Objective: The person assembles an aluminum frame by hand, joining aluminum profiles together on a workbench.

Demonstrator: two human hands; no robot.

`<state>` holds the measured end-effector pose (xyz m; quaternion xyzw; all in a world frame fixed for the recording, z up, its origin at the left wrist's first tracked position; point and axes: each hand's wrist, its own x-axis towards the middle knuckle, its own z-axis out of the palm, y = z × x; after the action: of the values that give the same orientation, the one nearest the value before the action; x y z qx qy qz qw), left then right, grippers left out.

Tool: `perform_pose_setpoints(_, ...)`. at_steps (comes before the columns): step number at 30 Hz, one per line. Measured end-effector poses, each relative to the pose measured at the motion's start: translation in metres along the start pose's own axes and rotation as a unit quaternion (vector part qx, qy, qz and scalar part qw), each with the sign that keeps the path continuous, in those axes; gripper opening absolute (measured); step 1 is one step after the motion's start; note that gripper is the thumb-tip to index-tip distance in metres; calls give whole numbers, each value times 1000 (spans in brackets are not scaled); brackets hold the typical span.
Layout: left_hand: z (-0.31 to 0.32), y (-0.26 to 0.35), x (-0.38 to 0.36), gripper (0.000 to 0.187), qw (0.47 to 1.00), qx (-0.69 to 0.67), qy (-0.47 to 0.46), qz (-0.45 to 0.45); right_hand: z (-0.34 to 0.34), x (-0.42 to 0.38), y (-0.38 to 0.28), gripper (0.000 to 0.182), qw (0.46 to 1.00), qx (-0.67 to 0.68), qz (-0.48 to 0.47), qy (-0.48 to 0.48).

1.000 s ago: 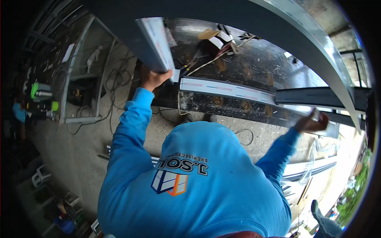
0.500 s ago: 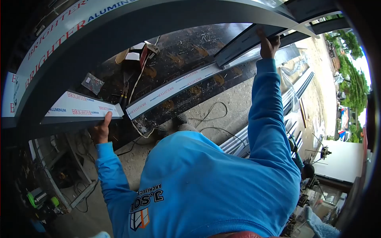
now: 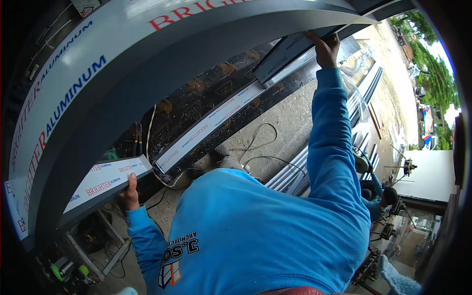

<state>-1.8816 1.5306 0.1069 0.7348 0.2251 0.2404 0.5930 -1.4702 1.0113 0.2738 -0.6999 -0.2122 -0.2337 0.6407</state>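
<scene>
A large dark grey aluminum frame [image 3: 147,93] fills the top and left, looking bowed through the wide lens. White film printed "BRIGHTER ALUMINUM" covers its faces. My left hand [image 3: 131,194] is closed on the lower edge of its left side piece [image 3: 105,181], thumb over the film, other fingers mostly hidden beneath. At upper right, my right hand [image 3: 326,49] grips the frame's right side piece [image 3: 285,55], fingertips partly hidden. Below the frame, a film-covered aluminum strip [image 3: 206,128] lies along the dark worktable [image 3: 172,110].
Pliers [image 3: 137,140] and a cord lie on the worktable near my left hand. Long metal profiles [image 3: 293,172] rest on the ground to the right. Another person [image 3: 378,196] is low down at far right. A green and black tool [image 3: 64,269] sits at lower left.
The frame's left part has come down toward me with my left hand. My right hand has shifted slightly up and left. The frame now hides the red and white box on the table.
</scene>
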Motion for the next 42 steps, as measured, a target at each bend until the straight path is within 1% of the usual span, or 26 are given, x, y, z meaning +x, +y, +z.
perform_pose_setpoints(1,0,0,2,45,1000,13,-4,-18,4,2,-4,33,1000,-1,-4,-2)
perform_pose_setpoints(4,-3,-16,3,48,1000,-23,13,0,1,5,3,41,999,-54,2,-4)
perform_pose_setpoints(5,-4,-21,3,48,999,-22,30,2,-1,7,4,40,993,-113,12,-8)
perform_pose_setpoints(7,-5,-16,6,48,999,-50,19,7,8,9,-8,41,995,-94,-13,13)
perform_pose_setpoints(9,-11,-21,9,48,998,-58,12,13,9,11,-23,44,992,-126,27,1)
perform_pose_setpoints(11,-11,-20,11,48,998,-66,11,21,9,8,-26,44,992,-118,30,26)
perform_pose_setpoints(13,-2,-11,10,47,995,-94,38,24,7,14,-21,44,993,-113,-32,-8)
perform_pose_setpoints(15,-7,-21,9,49,995,-90,36,15,3,21,-22,44,992,-122,-22,-4)
perform_pose_setpoints(17,-19,-31,7,50,994,-101,37,-15,-3,22,-21,53,989,-145,10,-27)
perform_pose_setpoints(19,-8,-12,-2,55,992,-119,15,-41,-7,33,-11,54,989,-146,-16,-25)
perform_pose_setpoints(22,14,3,-19,61,997,-70,29,-15,-20,28,-5,53,988,-154,-23,-25)
perform_pose_setpoints(23,28,3,-27,62,995,-74,60,2,-23,29,-6,53,986,-161,-16,-32)
perform_pose_setpoints(25,36,9,-39,65,999,-38,15,4,-35,30,-1,53,991,-130,-19,-41)
perform_pose_setpoints(26,30,5,-41,70,999,-46,-12,-11,-38,28,2,59,991,-127,-15,-44)
perform_pose_setpoints(27,-23,-49,-47,70,999,-49,-13,-10,-41,30,4,65,991,-123,-16,-48)
perform_pose_setpoints(28,-49,-94,-61,72,968,176,-69,163,-42,31,7,59,990,-136,-16,-43)
perform_pose_setpoints(29,-56,-133,-35,75,854,390,-122,321,-41,27,8,59,990,-135,-14,-44)
perform_pose_setpoints(30,21,-51,-53,77,998,30,16,57,-39,26,7,60,989,-140,-27,-43)
perform_pose_setpoints(31,28,-49,-51,78,996,-9,21,83,-38,24,6,62,987,-149,-37,-42)
perform_pose_setpoints(33,60,16,-53,74,994,-89,44,48,-31,29,-9,65,989,-140,-18,-52)
perform_pose_setpoints(35,21,-10,-47,68,989,-123,26,-71,-20,28,-11,67,986,-152,-17,-62)
perform_pose_setpoints(36,17,-10,-45,64,991,-101,64,-67,-14,28,-9,67,990,-122,-28,-68)
perform_pose_setpoints(37,14,-17,-40,66,990,-91,79,-71,-11,28,-4,67,990,-117,-33,-68)
perform_pose_setpoints(39,19,-29,-41,69,996,-24,84,-37,-12,22,8,66,988,-140,-51,-48)
perform_pose_setpoints(41,26,-36,-39,73,998,-39,57,-3,-17,15,11,63,992,-115,-47,-28)
perform_pose_setpoints(42,29,-47,-37,67,994,-89,57,9,-10,11,17,60,996,-80,-43,-25)
